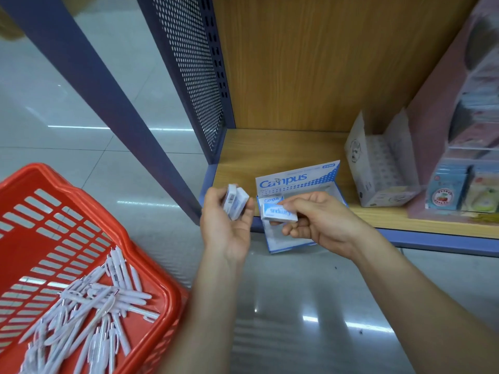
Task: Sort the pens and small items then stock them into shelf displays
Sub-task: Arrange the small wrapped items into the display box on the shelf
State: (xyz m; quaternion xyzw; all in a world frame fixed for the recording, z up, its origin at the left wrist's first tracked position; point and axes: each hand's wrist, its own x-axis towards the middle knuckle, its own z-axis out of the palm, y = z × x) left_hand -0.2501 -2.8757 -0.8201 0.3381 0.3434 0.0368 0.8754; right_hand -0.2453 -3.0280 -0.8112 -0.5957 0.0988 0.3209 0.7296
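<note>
— Blue-and-white small blocks [235, 202], erasers by the look of them: two sit in the left hand [226, 228], with the fingers curled up around them.

— And the right hand [321, 222]?

— It pinches one more block [278, 213] between thumb and fingers, printed side up with the lettering upside down to the wearer. It is held just in front of the open display box [297, 182].

— Where is that box?

— At the front edge of the wooden shelf [270, 149], with its front flap hanging over the lip. One block may already lie inside at the left, though I can't be sure.

— So which step is this?

— Stocking the small items, I'd say. The sorting of this lot looks done, since both hands hold the same kind of thing.

— And the pens [102, 300]?

— Untouched, in a loose white heap in the red basket [151, 255] on the floor, well to the left.

— What does the next move need?

— Probably lowering the right hand's block into the box, flat and snug against its neighbour, perhaps turned so the lettering matches the header card. The box overhangs the edge, so a heavy push could tip it. After that the left hand can feed over its pair.

— Anything else nearby?

— A white carton [378, 168] farther right on the shelf, and coloured packets [445, 190] beyond it, both clear of the hands.
</note>
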